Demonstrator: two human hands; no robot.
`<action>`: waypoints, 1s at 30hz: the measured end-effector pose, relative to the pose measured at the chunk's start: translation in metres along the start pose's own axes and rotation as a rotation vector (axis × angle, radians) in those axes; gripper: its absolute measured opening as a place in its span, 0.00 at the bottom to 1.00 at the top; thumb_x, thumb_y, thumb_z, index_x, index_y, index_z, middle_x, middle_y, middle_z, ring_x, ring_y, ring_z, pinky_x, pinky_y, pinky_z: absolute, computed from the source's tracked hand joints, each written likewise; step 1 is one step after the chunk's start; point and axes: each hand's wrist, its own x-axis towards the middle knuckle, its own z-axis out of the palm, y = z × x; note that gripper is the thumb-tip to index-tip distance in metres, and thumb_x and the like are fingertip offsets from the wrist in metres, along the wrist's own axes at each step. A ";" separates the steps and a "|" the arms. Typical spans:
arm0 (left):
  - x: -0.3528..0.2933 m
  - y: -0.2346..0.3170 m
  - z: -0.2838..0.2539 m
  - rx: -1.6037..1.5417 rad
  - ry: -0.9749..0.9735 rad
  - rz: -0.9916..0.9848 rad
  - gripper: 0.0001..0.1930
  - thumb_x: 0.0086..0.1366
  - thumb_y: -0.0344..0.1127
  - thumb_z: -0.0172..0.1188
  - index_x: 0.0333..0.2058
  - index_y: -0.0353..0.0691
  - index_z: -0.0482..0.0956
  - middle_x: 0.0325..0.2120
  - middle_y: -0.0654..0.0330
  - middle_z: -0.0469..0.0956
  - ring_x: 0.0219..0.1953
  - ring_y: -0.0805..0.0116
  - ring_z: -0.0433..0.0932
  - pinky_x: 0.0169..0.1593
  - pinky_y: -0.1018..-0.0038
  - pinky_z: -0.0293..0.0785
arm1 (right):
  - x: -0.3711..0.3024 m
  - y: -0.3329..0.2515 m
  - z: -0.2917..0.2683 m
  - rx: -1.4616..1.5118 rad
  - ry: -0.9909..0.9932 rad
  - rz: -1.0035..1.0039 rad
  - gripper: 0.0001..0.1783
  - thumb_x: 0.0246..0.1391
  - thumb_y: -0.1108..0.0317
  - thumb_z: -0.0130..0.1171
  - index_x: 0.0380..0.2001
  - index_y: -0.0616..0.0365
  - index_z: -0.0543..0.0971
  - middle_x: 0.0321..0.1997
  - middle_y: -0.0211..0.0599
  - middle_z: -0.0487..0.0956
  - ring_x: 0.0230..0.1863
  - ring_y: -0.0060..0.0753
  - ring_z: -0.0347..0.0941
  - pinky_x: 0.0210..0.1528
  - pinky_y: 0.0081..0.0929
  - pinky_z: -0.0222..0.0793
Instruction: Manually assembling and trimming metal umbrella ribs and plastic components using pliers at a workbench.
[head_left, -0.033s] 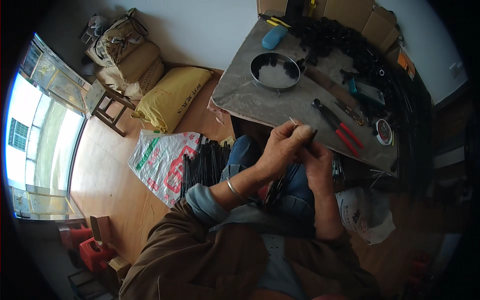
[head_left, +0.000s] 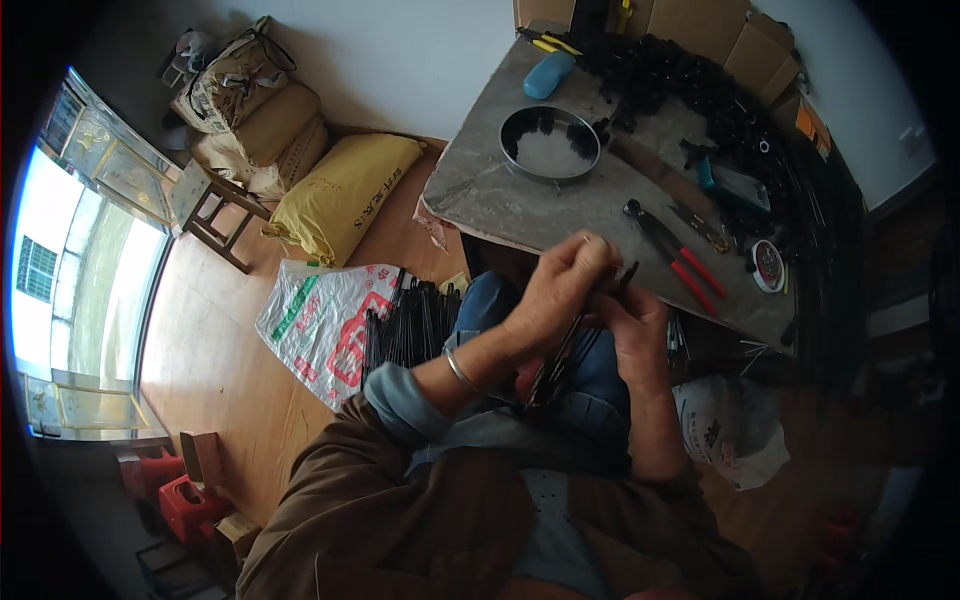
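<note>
Over my lap, in front of the table's near edge, both hands are raised close together. My right hand (head_left: 640,325) pinches a thin black rod (head_left: 628,273), whose dark tip sticks up between the hands. My left hand (head_left: 565,288) is closed beside it with the fingers curled in; what it grips, if anything, is hidden. Below the hands, more dark rods (head_left: 552,378) slant down across my lap. To the left, many black rods (head_left: 408,325) lie bundled on a white printed sack (head_left: 325,320) next to my knee.
The grey table (head_left: 470,185) holds a round metal pan (head_left: 550,175) with black bits, red-handled pliers (head_left: 690,272), a blue case (head_left: 548,75), a round white tin (head_left: 768,265) and a heap of black parts (head_left: 660,75). A yellow sack (head_left: 345,190) and small wooden stool (head_left: 220,215) stand left.
My left hand has rolled and drawn slightly up and away from my right hand. The black rod's tip now shows between them, and the thin pale point above my left hand is gone from sight.
</note>
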 end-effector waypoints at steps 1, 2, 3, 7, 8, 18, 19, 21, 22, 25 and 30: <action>0.013 0.013 -0.005 0.070 0.002 -0.013 0.18 0.70 0.49 0.48 0.32 0.38 0.74 0.22 0.68 0.71 0.26 0.79 0.69 0.33 0.80 0.67 | 0.002 0.002 -0.004 0.002 0.002 0.001 0.08 0.54 0.72 0.61 0.37 0.64 0.78 0.32 0.27 0.79 0.31 0.16 0.72 0.34 0.15 0.68; 0.040 0.008 -0.018 0.277 0.087 0.160 0.18 0.70 0.47 0.49 0.34 0.36 0.76 0.22 0.65 0.72 0.26 0.76 0.71 0.32 0.79 0.69 | 0.005 0.008 -0.012 -0.016 -0.025 -0.032 0.08 0.55 0.72 0.60 0.37 0.64 0.78 0.34 0.31 0.79 0.33 0.21 0.74 0.37 0.20 0.72; 0.067 0.019 -0.029 0.479 0.071 0.220 0.17 0.68 0.44 0.51 0.34 0.34 0.78 0.23 0.60 0.74 0.27 0.74 0.74 0.33 0.77 0.70 | 0.006 0.012 -0.017 -0.032 -0.050 -0.064 0.08 0.55 0.72 0.58 0.38 0.65 0.78 0.35 0.36 0.80 0.34 0.26 0.76 0.40 0.25 0.76; 0.160 0.034 -0.070 1.291 0.012 0.559 0.11 0.54 0.35 0.63 0.37 0.42 0.81 0.33 0.56 0.76 0.34 0.59 0.77 0.40 0.69 0.73 | 0.016 0.021 -0.019 -0.063 -0.042 -0.045 0.08 0.55 0.73 0.58 0.38 0.65 0.77 0.35 0.37 0.80 0.34 0.28 0.77 0.40 0.27 0.76; 0.174 0.031 -0.075 1.381 0.025 0.533 0.12 0.51 0.34 0.64 0.37 0.44 0.81 0.35 0.55 0.76 0.37 0.56 0.77 0.43 0.67 0.73 | 0.017 0.022 -0.018 -0.015 -0.067 -0.048 0.08 0.55 0.73 0.58 0.38 0.65 0.77 0.35 0.38 0.80 0.34 0.29 0.77 0.40 0.28 0.76; 0.210 0.019 -0.085 1.611 -0.071 0.465 0.10 0.53 0.35 0.61 0.34 0.40 0.80 0.38 0.54 0.76 0.43 0.52 0.76 0.48 0.63 0.72 | 0.019 0.021 -0.021 0.115 -0.089 0.022 0.08 0.57 0.73 0.55 0.39 0.65 0.76 0.36 0.39 0.80 0.34 0.32 0.78 0.39 0.30 0.76; 0.209 0.020 -0.086 1.609 -0.057 0.464 0.09 0.54 0.35 0.61 0.34 0.40 0.80 0.36 0.55 0.77 0.42 0.52 0.76 0.47 0.62 0.72 | 0.020 0.020 -0.018 0.120 -0.091 0.024 0.08 0.57 0.73 0.55 0.39 0.65 0.76 0.36 0.39 0.80 0.34 0.32 0.78 0.39 0.30 0.76; 0.203 0.023 -0.087 1.517 -0.019 0.467 0.09 0.54 0.35 0.60 0.34 0.40 0.80 0.35 0.54 0.78 0.40 0.52 0.77 0.45 0.63 0.73 | 0.021 0.018 -0.014 0.170 -0.075 0.064 0.06 0.57 0.71 0.59 0.35 0.63 0.76 0.33 0.31 0.78 0.34 0.20 0.73 0.41 0.21 0.70; 0.199 0.025 -0.086 1.420 0.017 0.470 0.08 0.55 0.35 0.60 0.34 0.40 0.80 0.33 0.54 0.78 0.38 0.52 0.78 0.43 0.64 0.73 | 0.022 0.019 -0.014 0.179 -0.064 0.065 0.06 0.57 0.71 0.59 0.35 0.63 0.76 0.33 0.31 0.78 0.34 0.20 0.73 0.41 0.21 0.70; 0.155 0.049 -0.057 0.668 -0.124 0.003 0.10 0.59 0.37 0.58 0.33 0.36 0.79 0.26 0.60 0.79 0.28 0.69 0.77 0.32 0.73 0.72 | 0.029 0.025 -0.022 0.085 -0.025 0.095 0.06 0.55 0.70 0.62 0.33 0.61 0.78 0.31 0.27 0.78 0.33 0.14 0.71 0.38 0.16 0.66; 0.076 0.041 -0.035 0.374 -0.366 -0.338 0.15 0.66 0.38 0.53 0.43 0.32 0.76 0.31 0.62 0.76 0.33 0.75 0.75 0.39 0.78 0.72 | 0.032 0.024 -0.025 0.087 -0.047 0.092 0.08 0.54 0.68 0.63 0.34 0.61 0.78 0.30 0.25 0.77 0.32 0.13 0.70 0.37 0.15 0.65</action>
